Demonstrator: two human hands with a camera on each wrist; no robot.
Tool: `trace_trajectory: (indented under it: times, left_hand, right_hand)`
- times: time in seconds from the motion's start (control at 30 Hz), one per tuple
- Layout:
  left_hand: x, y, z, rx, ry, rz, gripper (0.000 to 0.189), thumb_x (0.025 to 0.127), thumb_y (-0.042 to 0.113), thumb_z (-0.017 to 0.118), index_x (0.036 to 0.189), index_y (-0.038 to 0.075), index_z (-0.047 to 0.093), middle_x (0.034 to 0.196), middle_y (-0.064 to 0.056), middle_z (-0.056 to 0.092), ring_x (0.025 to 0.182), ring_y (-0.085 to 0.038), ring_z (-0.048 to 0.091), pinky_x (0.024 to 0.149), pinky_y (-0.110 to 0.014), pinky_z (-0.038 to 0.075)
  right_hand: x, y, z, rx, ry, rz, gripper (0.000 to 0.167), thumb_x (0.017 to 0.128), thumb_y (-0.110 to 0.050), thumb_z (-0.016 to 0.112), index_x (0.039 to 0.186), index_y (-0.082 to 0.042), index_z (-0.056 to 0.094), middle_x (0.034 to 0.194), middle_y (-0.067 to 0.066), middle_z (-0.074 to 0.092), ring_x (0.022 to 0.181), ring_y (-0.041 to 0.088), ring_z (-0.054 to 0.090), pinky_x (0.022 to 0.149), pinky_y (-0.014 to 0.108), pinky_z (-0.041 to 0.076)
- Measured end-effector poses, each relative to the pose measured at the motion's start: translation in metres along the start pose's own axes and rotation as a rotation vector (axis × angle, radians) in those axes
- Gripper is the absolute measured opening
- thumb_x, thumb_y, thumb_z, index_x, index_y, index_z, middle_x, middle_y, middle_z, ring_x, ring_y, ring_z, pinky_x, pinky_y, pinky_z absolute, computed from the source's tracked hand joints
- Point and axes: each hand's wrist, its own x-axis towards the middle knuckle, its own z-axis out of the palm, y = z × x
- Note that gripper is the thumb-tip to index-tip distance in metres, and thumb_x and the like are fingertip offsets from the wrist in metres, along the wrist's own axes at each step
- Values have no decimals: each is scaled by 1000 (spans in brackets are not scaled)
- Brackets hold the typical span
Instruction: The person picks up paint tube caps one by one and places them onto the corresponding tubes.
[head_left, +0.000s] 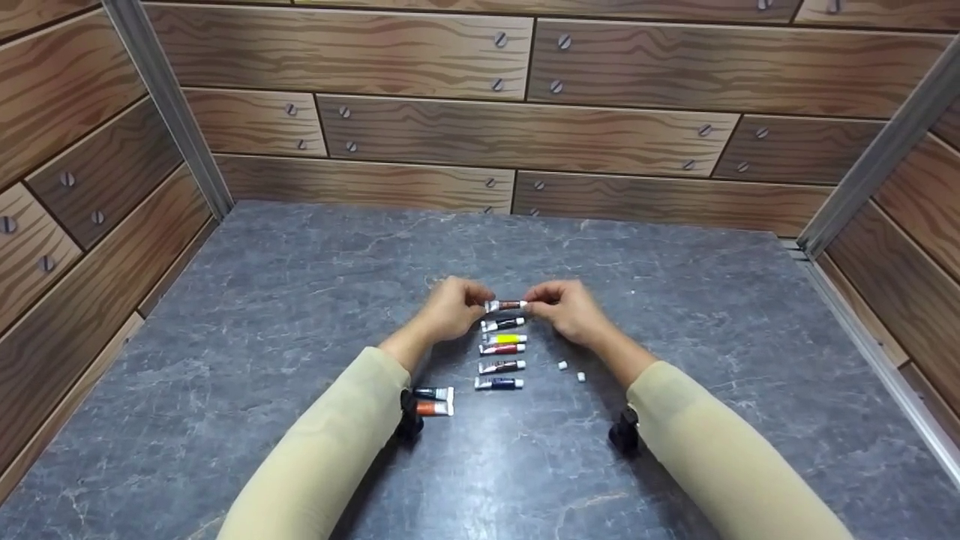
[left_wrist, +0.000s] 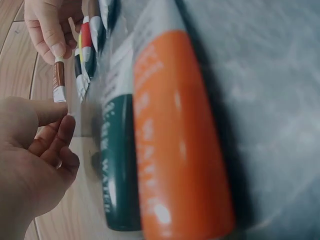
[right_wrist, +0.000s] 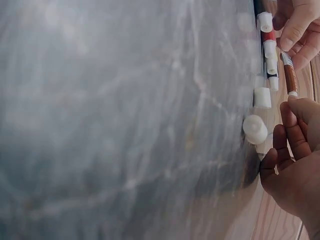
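Note:
A small brown paint tube [head_left: 508,305] is at the far end of a column of tubes. My left hand [head_left: 452,309] pinches its flat crimped end, while my right hand [head_left: 568,309] pinches its white cap end between thumb and forefinger. In the left wrist view the brown tube [left_wrist: 59,79] spans the space between both hands. Below it lie a black tube [head_left: 504,325], a yellow tube [head_left: 508,339], a red tube [head_left: 502,349], a dark brown tube [head_left: 502,367] and a dark blue tube [head_left: 499,383], caps to the right.
Beside my left forearm lie a dark green tube [head_left: 433,392] and an orange tube [head_left: 432,408], partly hidden by the wrist camera. Two loose white caps, one upper [head_left: 562,365] and one lower [head_left: 581,377], rest right of the column. Wood-patterned walls [head_left: 525,127] enclose the grey marbled table [head_left: 712,315].

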Motion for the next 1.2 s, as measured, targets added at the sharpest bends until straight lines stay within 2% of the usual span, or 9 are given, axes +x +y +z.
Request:
trace_trajectory:
  times: [0.13, 0.3, 0.5, 0.7, 0.8, 1.0, 1.2]
  left_hand:
    - [0, -1, 1, 52, -19, 10, 29, 89, -7, 67, 114, 0, 80, 100, -12, 78, 91, -23, 68, 85, -36, 56]
    - [-1, -3, 1, 63, -59, 13, 31, 90, -8, 64, 116, 0, 80, 107, -13, 79, 98, -26, 71, 90, -38, 57]
    - [-2, -4, 0, 72, -98, 32, 32, 91, -8, 63, 117, 0, 79, 107, -13, 79, 101, -28, 72, 94, -40, 57]
    - [-3, -5, -3, 59, -125, 34, 29, 92, -7, 64, 117, -2, 79, 110, -14, 78, 105, -27, 72, 95, -39, 57]
    - [-7, -7, -7, 24, -134, 22, 27, 95, -5, 65, 120, -4, 76, 111, -16, 78, 105, -28, 71, 96, -39, 57]
    - [-21, -11, -22, -9, -140, -8, 28, 95, 0, 73, 123, -5, 74, 110, -15, 76, 104, -26, 69, 98, -39, 55]
    - [-39, -8, -42, -6, -185, 39, 25, 94, 2, 77, 118, -5, 75, 104, -12, 77, 97, -23, 71, 93, -38, 58]
  right_hand:
    - [-1, 0, 0, -46, -21, 16, 11, 94, -6, 79, 103, 0, 80, 93, 4, 76, 85, 14, 62, 79, 28, 49]
    - [-1, 2, 1, -98, -44, 19, 11, 94, -7, 78, 103, -1, 81, 96, 5, 77, 91, 17, 64, 86, 33, 50]
    - [-2, 3, 1, -128, -50, -3, 10, 94, -7, 78, 102, -3, 81, 98, 6, 78, 95, 21, 67, 90, 37, 52]
    - [-2, 2, 1, -167, -59, -37, 8, 94, -8, 79, 101, -5, 81, 99, 5, 78, 98, 24, 69, 94, 41, 53]
    - [-4, 2, 2, -162, -68, -51, 9, 93, -7, 79, 102, -4, 81, 100, 7, 78, 99, 25, 69, 95, 43, 54]
    - [-8, 5, -3, -123, -55, -43, 13, 93, -6, 78, 106, -2, 80, 104, 9, 78, 99, 22, 68, 94, 38, 53]
    - [-12, 6, -13, -26, -34, -60, 15, 95, -7, 78, 107, 1, 79, 106, 14, 77, 95, 19, 67, 85, 26, 53]
